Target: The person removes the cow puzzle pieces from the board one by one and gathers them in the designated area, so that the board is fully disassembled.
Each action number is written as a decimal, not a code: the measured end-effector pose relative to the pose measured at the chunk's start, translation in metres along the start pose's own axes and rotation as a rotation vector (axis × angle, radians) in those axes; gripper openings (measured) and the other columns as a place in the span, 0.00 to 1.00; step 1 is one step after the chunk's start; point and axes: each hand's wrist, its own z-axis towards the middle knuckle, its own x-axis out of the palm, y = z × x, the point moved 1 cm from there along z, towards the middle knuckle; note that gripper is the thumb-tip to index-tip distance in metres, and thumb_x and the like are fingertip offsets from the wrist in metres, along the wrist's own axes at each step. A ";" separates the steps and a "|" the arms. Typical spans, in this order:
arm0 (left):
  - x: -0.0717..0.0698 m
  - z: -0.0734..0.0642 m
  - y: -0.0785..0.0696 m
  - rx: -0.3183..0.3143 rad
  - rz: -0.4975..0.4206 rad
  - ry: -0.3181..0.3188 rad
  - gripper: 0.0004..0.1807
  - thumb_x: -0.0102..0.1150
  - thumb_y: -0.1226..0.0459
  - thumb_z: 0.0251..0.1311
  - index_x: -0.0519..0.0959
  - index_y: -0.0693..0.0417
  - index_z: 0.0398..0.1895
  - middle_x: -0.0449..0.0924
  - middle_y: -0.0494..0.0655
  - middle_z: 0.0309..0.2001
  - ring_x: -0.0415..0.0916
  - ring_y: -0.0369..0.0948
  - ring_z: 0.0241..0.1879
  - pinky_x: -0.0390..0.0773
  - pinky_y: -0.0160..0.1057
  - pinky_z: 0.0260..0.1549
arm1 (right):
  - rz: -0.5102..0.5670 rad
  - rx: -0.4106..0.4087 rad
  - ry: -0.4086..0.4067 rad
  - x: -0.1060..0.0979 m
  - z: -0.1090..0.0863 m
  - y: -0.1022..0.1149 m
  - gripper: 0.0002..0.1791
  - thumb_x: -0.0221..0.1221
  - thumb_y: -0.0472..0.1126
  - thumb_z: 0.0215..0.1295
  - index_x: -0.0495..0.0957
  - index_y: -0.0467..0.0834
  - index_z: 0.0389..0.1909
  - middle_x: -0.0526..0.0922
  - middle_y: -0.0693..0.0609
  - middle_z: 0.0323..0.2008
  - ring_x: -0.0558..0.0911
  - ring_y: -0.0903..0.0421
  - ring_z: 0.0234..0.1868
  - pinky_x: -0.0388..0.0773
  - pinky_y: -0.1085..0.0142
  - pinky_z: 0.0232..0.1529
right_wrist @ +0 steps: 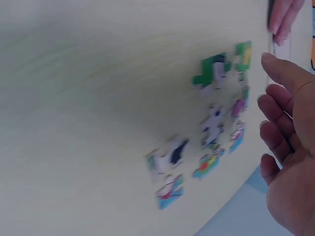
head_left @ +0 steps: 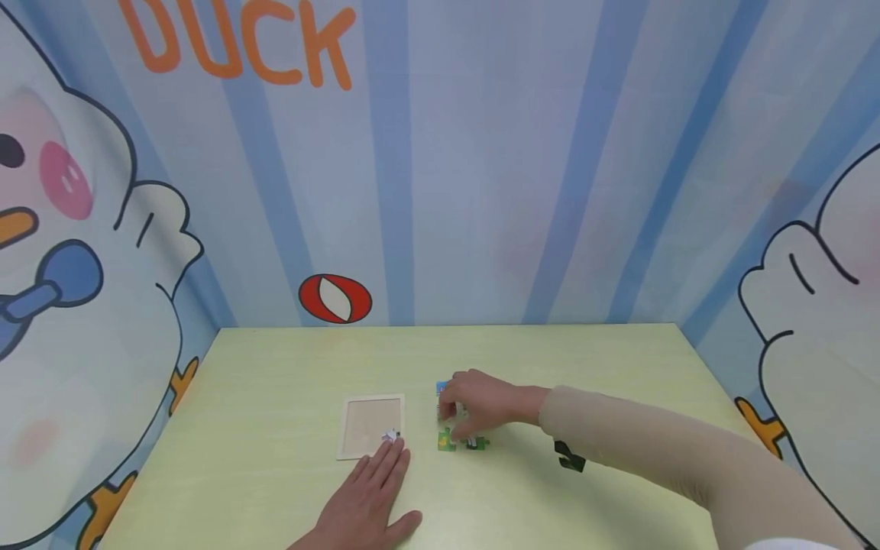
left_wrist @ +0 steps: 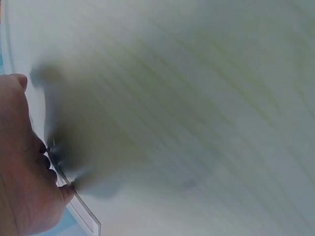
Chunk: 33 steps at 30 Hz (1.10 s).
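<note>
A shallow wooden puzzle tray (head_left: 364, 418) lies flat on the table, with a white-and-dark puzzle piece (head_left: 389, 435) in its lower right corner. My left hand (head_left: 367, 496) rests at the tray's near edge, fingers straight and their tips by that piece. In the left wrist view the left hand (left_wrist: 24, 167) touches the tray's rim (left_wrist: 84, 214). To the right of the tray, my right hand (head_left: 484, 401) hovers over loose puzzle pieces (head_left: 446, 441), partly covering them. The right wrist view has its fingers loosely bent (right_wrist: 278, 105), gripping nothing visible.
Several loose pieces, including a green one (right_wrist: 211, 73), a white one (right_wrist: 213, 125) and a blue-edged one (right_wrist: 170, 192), are spread on the pale table (head_left: 275, 367). A striped curtain (head_left: 467, 191) stands behind it. A black patch (head_left: 569, 457) shows beneath the right sleeve.
</note>
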 end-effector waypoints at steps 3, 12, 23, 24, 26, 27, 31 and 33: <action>-0.001 -0.001 0.002 0.003 0.000 -0.004 0.47 0.48 0.35 0.77 0.64 0.64 0.81 0.60 0.58 0.82 0.58 0.54 0.82 0.67 0.60 0.73 | 0.008 -0.035 -0.003 -0.005 0.018 0.007 0.14 0.77 0.50 0.64 0.88 0.49 0.45 0.86 0.58 0.39 0.78 0.58 0.42 0.75 0.62 0.51; -0.018 -0.012 0.013 -0.063 -0.022 0.026 0.48 0.50 0.36 0.76 0.63 0.63 0.82 0.59 0.57 0.83 0.56 0.55 0.82 0.64 0.61 0.75 | -0.026 -0.033 0.037 -0.008 0.064 0.023 0.21 0.75 0.54 0.66 0.88 0.50 0.55 0.87 0.57 0.45 0.80 0.58 0.49 0.75 0.65 0.55; -0.021 -0.022 0.025 -0.151 -0.049 0.049 0.47 0.51 0.35 0.75 0.64 0.62 0.82 0.59 0.59 0.83 0.55 0.57 0.82 0.59 0.63 0.77 | 0.012 0.008 0.089 0.000 0.090 0.038 0.22 0.76 0.54 0.65 0.88 0.52 0.57 0.84 0.59 0.46 0.77 0.61 0.51 0.73 0.65 0.59; -0.021 -0.022 0.026 -0.155 -0.049 0.049 0.47 0.51 0.35 0.75 0.64 0.61 0.82 0.59 0.59 0.83 0.55 0.57 0.82 0.59 0.63 0.77 | 0.017 0.017 0.091 0.002 0.091 0.039 0.22 0.76 0.54 0.65 0.88 0.52 0.57 0.84 0.60 0.46 0.77 0.61 0.51 0.73 0.65 0.59; -0.020 -0.023 0.026 -0.160 -0.055 0.053 0.47 0.51 0.35 0.75 0.64 0.60 0.82 0.59 0.59 0.83 0.55 0.57 0.82 0.59 0.63 0.77 | 0.031 0.033 0.098 0.006 0.094 0.039 0.21 0.76 0.54 0.65 0.88 0.53 0.56 0.84 0.61 0.46 0.77 0.61 0.52 0.73 0.65 0.60; -0.020 -0.023 0.026 -0.162 -0.058 0.055 0.47 0.51 0.35 0.75 0.64 0.60 0.82 0.59 0.59 0.83 0.55 0.57 0.82 0.59 0.64 0.76 | 0.036 0.039 0.100 0.009 0.096 0.038 0.21 0.76 0.54 0.65 0.88 0.53 0.56 0.84 0.62 0.46 0.77 0.61 0.52 0.73 0.65 0.60; -0.019 -0.022 0.027 -0.169 -0.073 0.057 0.47 0.51 0.35 0.75 0.64 0.58 0.82 0.59 0.60 0.83 0.55 0.58 0.82 0.59 0.64 0.76 | 0.050 0.048 0.100 0.015 0.099 0.037 0.19 0.76 0.54 0.64 0.89 0.54 0.53 0.83 0.64 0.45 0.76 0.63 0.51 0.73 0.67 0.58; -0.018 -0.022 0.027 -0.171 -0.070 0.050 0.46 0.51 0.34 0.75 0.65 0.58 0.82 0.59 0.60 0.83 0.56 0.58 0.82 0.60 0.64 0.76 | 0.055 0.044 0.094 0.017 0.099 0.037 0.17 0.76 0.54 0.64 0.89 0.54 0.51 0.83 0.64 0.44 0.76 0.64 0.49 0.73 0.68 0.57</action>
